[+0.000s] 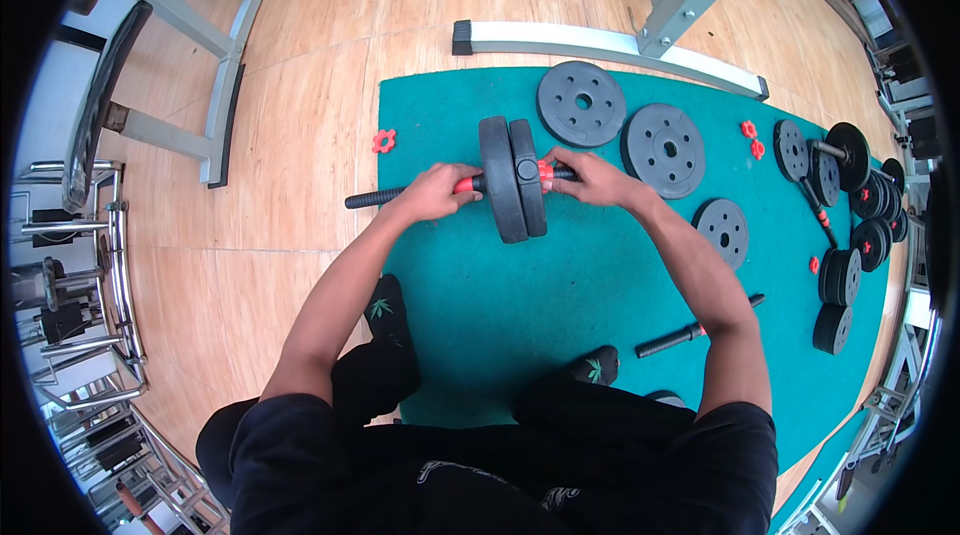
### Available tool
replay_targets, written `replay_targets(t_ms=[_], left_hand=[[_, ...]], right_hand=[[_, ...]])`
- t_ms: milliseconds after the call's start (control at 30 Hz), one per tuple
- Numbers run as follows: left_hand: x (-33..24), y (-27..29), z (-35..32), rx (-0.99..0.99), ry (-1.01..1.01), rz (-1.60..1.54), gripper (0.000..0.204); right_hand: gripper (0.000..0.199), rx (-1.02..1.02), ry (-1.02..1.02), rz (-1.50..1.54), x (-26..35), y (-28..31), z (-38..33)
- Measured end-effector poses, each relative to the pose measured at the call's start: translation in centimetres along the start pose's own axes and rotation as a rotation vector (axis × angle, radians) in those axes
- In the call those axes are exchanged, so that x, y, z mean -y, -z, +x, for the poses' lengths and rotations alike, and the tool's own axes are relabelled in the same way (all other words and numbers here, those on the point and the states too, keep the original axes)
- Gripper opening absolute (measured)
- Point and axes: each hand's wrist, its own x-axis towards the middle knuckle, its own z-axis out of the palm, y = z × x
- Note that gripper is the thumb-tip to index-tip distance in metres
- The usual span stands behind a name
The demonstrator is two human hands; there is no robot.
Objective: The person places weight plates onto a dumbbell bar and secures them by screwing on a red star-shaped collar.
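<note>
Across the upper middle lies a black threaded dumbbell bar (372, 199) with red rings. My left hand (432, 193) is closed around its middle, left of the weights. Two dark weight plates, the outer left plate (500, 185) and a slightly smaller plate (530, 197), stand on edge side by side on its right part. Against the right plate sits a red star collar (545, 173). My right hand (592, 181) has its fingers closed on this collar, near the bar's threaded right end. The fingertips are partly hidden there.
Flat weight plates (582, 105) lie on the green mat (500, 325), beyond and right of my right hand. Another bar (670, 340) rests by my right elbow. Red collars (384, 142) and stacked weights (838, 277) lie around. A bench frame's foot (560, 39) crosses the mat's far edge.
</note>
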Motion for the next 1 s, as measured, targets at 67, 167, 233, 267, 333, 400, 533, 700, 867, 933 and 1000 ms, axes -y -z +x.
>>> replay_targets(t_ms=[67, 167, 233, 267, 333, 400, 533, 700, 867, 933, 1000], left_hand=[[0.1, -0.3, 0.3, 0.008, -0.006, -0.014, 0.031], [0.7, 0.3, 0.1, 0.109, 0.11, 0.053, 0.046], [0.2, 0.4, 0.2, 0.097, 0.08, 0.064, 0.046], [-0.2, 0.4, 0.2, 0.091, 0.065, 0.069, 0.046], [-0.7, 0.2, 0.3, 0.067, 0.062, 0.104, 0.044], [-1.2, 0.3, 0.1, 0.025, 0.058, 0.119, 0.04], [-1.2, 0.6, 0.6, 0.081, 0.129, 0.081, 0.037], [-2.3, 1.0, 3.0, 0.417, 0.377, -0.001, 0.037], [-0.7, -1.4, 2.2, 0.096, 0.144, 0.468, 0.021], [-1.3, -2.8, 2.5, -0.032, 0.133, 0.562, 0.019], [-1.1, -3.6, 2.1, -0.17, 0.094, 0.637, 0.019]], right_hand=[[0.041, -0.012, 0.059, 0.177, -1.8, -0.1, 0.2], [0.039, 0.023, 0.001, 0.109, -0.5, 0.1, 0.9], [0.039, 0.033, -0.151, 0.149, -1.3, -0.5, 1.7], [0.039, 0.038, -0.227, 0.168, -1.8, -0.6, 1.9], [0.039, 0.1, -0.215, 0.214, -2.3, 0.1, 2.0], [0.037, 0.082, -0.159, 0.123, -1.8, 0.3, 2.1], [0.036, -0.155, 0.077, -0.355, 0.2, -1.4, 0.4], [0.039, -0.313, 0.022, -0.768, -0.8, -4.6, 0.7], [0.031, -0.139, -0.211, -0.696, -0.3, -3.5, 3.3], [0.028, 0.0, -0.142, -0.498, -3.0, -2.8, 3.8], [0.028, 0.163, -0.209, -0.249, -3.7, -2.8, 4.0]])
